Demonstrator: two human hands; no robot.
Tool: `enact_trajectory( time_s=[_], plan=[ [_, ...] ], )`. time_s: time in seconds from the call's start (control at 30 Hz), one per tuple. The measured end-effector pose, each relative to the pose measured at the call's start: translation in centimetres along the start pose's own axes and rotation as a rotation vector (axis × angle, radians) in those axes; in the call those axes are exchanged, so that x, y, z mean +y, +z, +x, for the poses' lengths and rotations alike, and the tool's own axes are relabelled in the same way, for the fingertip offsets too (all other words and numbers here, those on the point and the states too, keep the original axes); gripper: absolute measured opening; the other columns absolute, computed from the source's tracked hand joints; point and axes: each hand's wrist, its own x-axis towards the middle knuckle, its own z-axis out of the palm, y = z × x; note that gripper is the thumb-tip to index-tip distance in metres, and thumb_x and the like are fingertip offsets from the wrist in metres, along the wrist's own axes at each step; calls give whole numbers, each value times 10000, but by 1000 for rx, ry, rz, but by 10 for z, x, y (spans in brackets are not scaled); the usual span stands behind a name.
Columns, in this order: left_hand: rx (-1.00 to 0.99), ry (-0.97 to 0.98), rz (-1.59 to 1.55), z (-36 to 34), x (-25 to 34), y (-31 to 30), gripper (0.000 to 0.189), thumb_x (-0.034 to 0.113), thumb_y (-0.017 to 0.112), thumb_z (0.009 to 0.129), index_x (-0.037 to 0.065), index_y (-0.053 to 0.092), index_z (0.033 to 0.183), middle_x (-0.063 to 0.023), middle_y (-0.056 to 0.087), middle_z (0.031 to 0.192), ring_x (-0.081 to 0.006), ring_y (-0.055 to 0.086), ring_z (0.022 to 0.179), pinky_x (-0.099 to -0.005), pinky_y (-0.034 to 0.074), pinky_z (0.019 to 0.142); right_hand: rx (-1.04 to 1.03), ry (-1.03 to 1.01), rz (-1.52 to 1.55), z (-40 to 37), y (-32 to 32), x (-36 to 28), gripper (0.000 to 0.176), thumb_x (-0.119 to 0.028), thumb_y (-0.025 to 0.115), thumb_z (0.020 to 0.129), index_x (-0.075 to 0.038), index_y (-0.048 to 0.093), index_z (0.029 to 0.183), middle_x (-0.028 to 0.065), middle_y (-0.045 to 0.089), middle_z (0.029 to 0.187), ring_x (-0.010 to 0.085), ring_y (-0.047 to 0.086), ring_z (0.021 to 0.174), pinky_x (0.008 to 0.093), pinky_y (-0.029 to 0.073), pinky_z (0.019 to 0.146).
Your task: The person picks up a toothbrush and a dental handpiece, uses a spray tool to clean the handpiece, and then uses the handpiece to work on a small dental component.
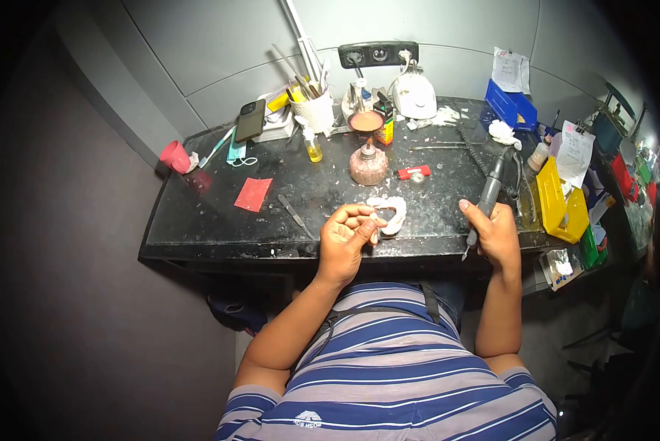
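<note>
Near the front edge of the black worktop, my left hand (344,239) pinches a small whitish piece (375,217) between thumb and fingers; its exact kind is too small to tell. Just beyond those fingertips lies a cream, horseshoe-shaped dental arch model (397,214). My right hand (497,237) is wrapped round a dark rotary handpiece (489,194), thumb laid along its body. The handpiece tilts with its thin tip pointing down and toward me, well apart from the small piece. From its upper end a coiled cord (471,151) runs back across the worktop.
A spirit burner (369,165) stands mid-worktop beside a red lighter (414,173). Left are a knife-like tool (294,214), a red sheet (253,195), a yellow liquid bottle (313,149) and a phone (250,120). Yellow (563,206) and blue (510,109) bins stand right.
</note>
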Motion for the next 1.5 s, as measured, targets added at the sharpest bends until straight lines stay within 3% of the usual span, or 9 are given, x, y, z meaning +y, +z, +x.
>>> enact_trajectory(
  time_s=[0.37, 0.43, 0.5, 0.57, 0.67, 0.8, 0.97, 1.13, 1.5],
  plan=[
    [-5, -33, -33, 2, 2, -1, 162, 24, 660, 1027, -16, 613, 1176, -189, 747, 1048, -118, 629, 771, -244, 521, 731, 73, 15, -16, 21, -9, 24, 434, -315, 769, 965, -170, 499, 657, -82, 452, 547, 38, 417, 448, 273, 258, 383],
    [0, -42, -51, 2, 2, 0, 162, 25, 659, 1027, -15, 612, 1177, -187, 747, 1047, -119, 626, 775, -244, 519, 737, 44, 23, 7, 19, -10, 24, 356, -303, 744, 986, -145, 559, 727, -68, 489, 576, 47, 459, 455, 252, 316, 360],
    [3, -51, -64, 2, 3, -1, 163, 26, 659, 1027, -14, 611, 1178, -185, 746, 1046, -120, 623, 780, -243, 518, 742, -53, -77, 406, 18, -4, 22, 272, -277, 740, 999, -72, 643, 848, -11, 578, 638, 90, 546, 448, 222, 394, 363],
    [8, -97, -155, 4, 4, -3, 161, 26, 649, 1030, -11, 609, 1182, -167, 728, 1028, -132, 611, 778, -255, 507, 739, -203, -193, 662, 14, 7, 24, 206, -173, 745, 988, -27, 612, 1045, 62, 661, 870, 155, 702, 632, 233, 536, 433],
    [2, -143, -253, 7, 3, -11, 162, 46, 640, 1041, -4, 604, 1190, -144, 712, 1018, -128, 602, 772, -266, 512, 743, -226, -386, 771, 6, 45, 28, 371, 47, 793, 875, -18, 548, 1146, 107, 671, 958, 199, 742, 788, 280, 628, 539],
    [-13, -194, -380, 9, 5, -13, 174, 55, 638, 1041, -4, 609, 1202, -117, 674, 1005, -139, 581, 783, -290, 500, 755, -53, -609, 486, -8, 85, 15, 264, 1, 875, 811, -19, 645, 940, 66, 683, 868, 138, 719, 786, 269, 563, 630],
    [-16, -231, -428, 10, 8, -13, 180, 76, 614, 1048, -9, 619, 1207, -96, 654, 1002, -141, 569, 797, -302, 486, 761, 19, -857, 213, -2, 118, 15, 313, -101, 839, 874, 4, 742, 1153, 146, 784, 1019, 244, 781, 857, 333, 615, 784],
    [4, -246, -392, 8, 11, -12, 174, 82, 588, 1056, -9, 616, 1202, -94, 661, 999, -138, 575, 800, -302, 487, 753, 119, -1062, -28, 0, 128, -1, 318, -91, 832, 878, 24, 736, 1159, 169, 776, 1046, 297, 785, 874, 351, 626, 775],
    [-17, -109, -227, 5, 1, -9, 168, 11, 619, 1038, -26, 600, 1200, -106, 697, 1032, -144, 635, 829, -269, 525, 763, 142, -1082, -199, -3, 130, 3, 319, -83, 803, 902, 27, 730, 1192, 170, 772, 1115, 274, 793, 892, 342, 634, 755]
  ],
)
